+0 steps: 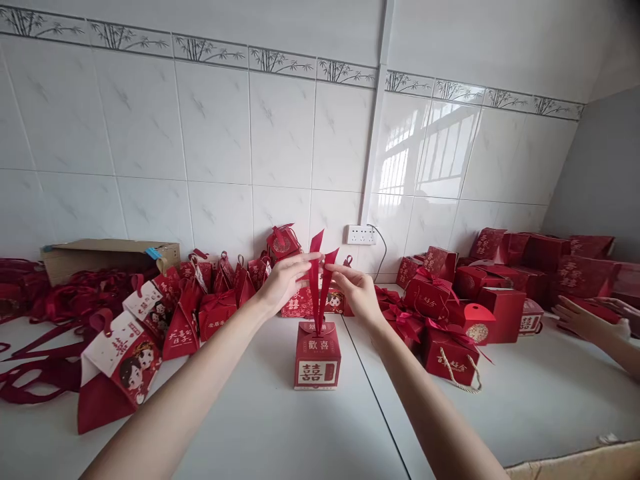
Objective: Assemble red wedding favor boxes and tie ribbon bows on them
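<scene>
A small red gift box with white and gold lettering stands upright on the table in front of me. From its top rises a red ribbon in two strands with slanted cut ends. My left hand pinches the left strand near its end. Between the thumb and fingers of my right hand is the right strand. Both strands are drawn up taut and close together above the box. Part of another red box shows behind, partly hidden by my hands.
Several red boxes crowd the left, with a cardboard box and loose ribbons behind. More ribboned boxes stand to the right. Another person's hands rest among boxes at far right. A power strip is on the tiled wall.
</scene>
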A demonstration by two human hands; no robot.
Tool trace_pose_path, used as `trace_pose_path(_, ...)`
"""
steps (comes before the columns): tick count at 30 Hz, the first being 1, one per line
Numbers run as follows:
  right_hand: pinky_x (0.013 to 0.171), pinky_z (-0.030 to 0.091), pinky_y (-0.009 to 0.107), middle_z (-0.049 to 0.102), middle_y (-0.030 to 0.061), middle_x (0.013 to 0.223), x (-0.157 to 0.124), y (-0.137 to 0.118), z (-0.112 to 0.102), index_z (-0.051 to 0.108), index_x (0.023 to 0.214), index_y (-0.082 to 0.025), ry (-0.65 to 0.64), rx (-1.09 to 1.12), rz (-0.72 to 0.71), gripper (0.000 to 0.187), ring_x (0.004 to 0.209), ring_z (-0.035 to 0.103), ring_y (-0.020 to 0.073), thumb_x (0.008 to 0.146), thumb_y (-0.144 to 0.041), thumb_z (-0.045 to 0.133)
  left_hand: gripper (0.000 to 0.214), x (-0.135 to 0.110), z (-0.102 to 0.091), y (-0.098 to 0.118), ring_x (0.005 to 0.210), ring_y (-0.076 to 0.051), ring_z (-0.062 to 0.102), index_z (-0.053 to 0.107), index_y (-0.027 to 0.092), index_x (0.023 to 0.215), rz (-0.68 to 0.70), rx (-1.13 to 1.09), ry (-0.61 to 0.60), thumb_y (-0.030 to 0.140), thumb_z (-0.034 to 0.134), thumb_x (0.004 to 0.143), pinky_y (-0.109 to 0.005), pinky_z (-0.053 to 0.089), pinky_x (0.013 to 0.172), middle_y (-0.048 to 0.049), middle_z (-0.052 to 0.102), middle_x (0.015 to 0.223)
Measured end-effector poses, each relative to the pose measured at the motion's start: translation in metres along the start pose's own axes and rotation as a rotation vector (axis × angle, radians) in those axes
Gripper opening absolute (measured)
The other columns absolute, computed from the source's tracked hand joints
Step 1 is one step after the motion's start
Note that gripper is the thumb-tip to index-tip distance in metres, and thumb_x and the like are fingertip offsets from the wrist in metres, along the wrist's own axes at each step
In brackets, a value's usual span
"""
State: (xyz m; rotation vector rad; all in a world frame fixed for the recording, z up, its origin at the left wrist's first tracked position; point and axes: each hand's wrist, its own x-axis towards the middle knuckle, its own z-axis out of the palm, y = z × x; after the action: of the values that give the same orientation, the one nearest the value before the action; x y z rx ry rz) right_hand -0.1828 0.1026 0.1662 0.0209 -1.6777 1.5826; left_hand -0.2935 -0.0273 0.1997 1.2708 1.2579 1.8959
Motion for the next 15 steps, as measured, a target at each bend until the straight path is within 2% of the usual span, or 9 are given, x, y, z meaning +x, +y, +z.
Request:
trace_pose_path(2, 0.072, 0.054, 0.036, 0.066, 0.0032, 0.064, -0.005, -0.009, -0.013, 0.064, 0.065, -0.017, -0.191, 0.085, 0.056, 0.031, 0.064, 0.065, 0.0179, 0.07, -0.048, 0.064, 0.022, 0.002, -0.01, 0.002, 0.062, -0.014, 0.059, 0.062, 0.014, 0.073, 0.037, 0.085, 0.159, 0.036, 0.059, 0.072, -0.029, 0.049, 0.062, -0.0068, 0.068, 0.077)
trace_pose_path(4, 0.059, 0.054, 0.036, 0.061, 0.0041, 0.057, -0.009, -0.015, -0.027, 0.047, 0.048, -0.019, -0.427, 0.089, 0.115, 0.049, 0.053, 0.062, 0.0179, 0.071, -0.062, 0.053, 0.028, 0.003, -0.024, 0.004, 0.053, -0.013, 0.053, 0.043, 0.019, 0.057, 0.127, 0.204, 0.426, 0.04, 0.048, 0.074, -0.028, 0.045, 0.055, -0.0037, 0.061, 0.064)
trace_pose_path(6, 0.052, 0.053, 0.035, 0.062, 0.0065, 0.06, -0.009, -0.013, -0.038, 0.039, 0.048, -0.021, -0.537, -0.1, 0.113, 0.057, 0.051, 0.061, 0.0176, 0.076, -0.07, 0.037, 0.028, 0.002, -0.035, 0.001, 0.057, -0.013, 0.053, 0.031, 0.021, 0.055, 0.207, 0.297, 0.627, 0.039, 0.037, 0.076, -0.027, 0.045, 0.06, -0.0013, 0.055, 0.062)
trace_pose_path(7, 0.053, 0.053, 0.034, 0.065, 0.0078, 0.065, -0.009, -0.009, -0.04, 0.043, 0.051, -0.02, -0.549, -0.236, 0.099, 0.056, 0.054, 0.063, 0.0176, 0.08, -0.067, 0.034, 0.028, 0.0, -0.037, -0.004, 0.062, -0.013, 0.054, 0.031, 0.021, 0.056, 0.225, 0.338, 0.666, 0.039, 0.036, 0.076, -0.027, 0.045, 0.064, -0.0006, 0.054, 0.064)
trace_pose_path(9, 0.061, 0.054, 0.032, 0.068, 0.0089, 0.074, -0.006, 0.007, -0.037, 0.056, 0.062, -0.017, -0.552, -0.491, 0.077, 0.045, 0.064, 0.065, 0.018, 0.085, -0.051, 0.041, 0.028, -0.011, -0.032, -0.021, 0.07, -0.015, 0.054, 0.039, 0.021, 0.057, 0.215, 0.42, 0.635, 0.043, 0.046, 0.073, -0.029, 0.045, 0.073, 0.0004, 0.053, 0.066)
trace_pose_path(11, 0.071, 0.053, 0.033, 0.07, 0.0087, 0.077, -0.004, 0.026, -0.029, 0.066, 0.07, -0.014, -0.571, -0.654, 0.058, 0.023, 0.073, 0.065, 0.0192, 0.082, -0.031, 0.054, 0.03, -0.028, -0.019, -0.044, 0.078, -0.019, 0.056, 0.048, 0.02, 0.058, 0.166, 0.539, 0.507, 0.045, 0.065, 0.061, -0.035, 0.044, 0.083, -0.0004, 0.056, 0.07)
trace_pose_path(12, 0.076, 0.051, 0.033, 0.07, 0.0084, 0.079, -0.003, 0.035, -0.025, 0.069, 0.072, -0.014, -0.587, -0.724, 0.039, 0.015, 0.077, 0.065, 0.0195, 0.079, -0.022, 0.057, 0.032, -0.037, -0.012, -0.057, 0.086, -0.023, 0.056, 0.053, 0.019, 0.061, 0.134, 0.619, 0.419, 0.044, 0.073, 0.055, -0.04, 0.041, 0.091, -0.0017, 0.059, 0.076)
trace_pose_path(13, 0.08, 0.05, 0.032, 0.071, 0.0083, 0.083, -0.004, 0.043, -0.021, 0.071, 0.074, -0.014, -0.606, -0.78, 0.018, 0.012, 0.082, 0.065, 0.0195, 0.077, -0.015, 0.059, 0.037, -0.046, -0.007, -0.069, 0.097, -0.027, 0.055, 0.057, 0.02, 0.07, 0.078, 0.844, 0.278, 0.049, 0.074, 0.055, -0.046, 0.037, 0.096, -0.0036, 0.059, 0.086)
trace_pose_path(15, 0.084, 0.047, 0.029, 0.071, 0.0077, 0.092, -0.007, 0.052, -0.015, 0.073, 0.08, -0.016, -0.651, -0.868, -0.02, 0.02, 0.088, 0.064, 0.0182, 0.077, -0.007, 0.056, 0.045, -0.058, -0.004, -0.086, 0.111, -0.032, 0.051, 0.059, 0.019, 0.093, -0.047, 1.129, 0.082, 0.051, 0.07, 0.063, -0.052, 0.033, 0.1, -0.0083, 0.057, 0.104)
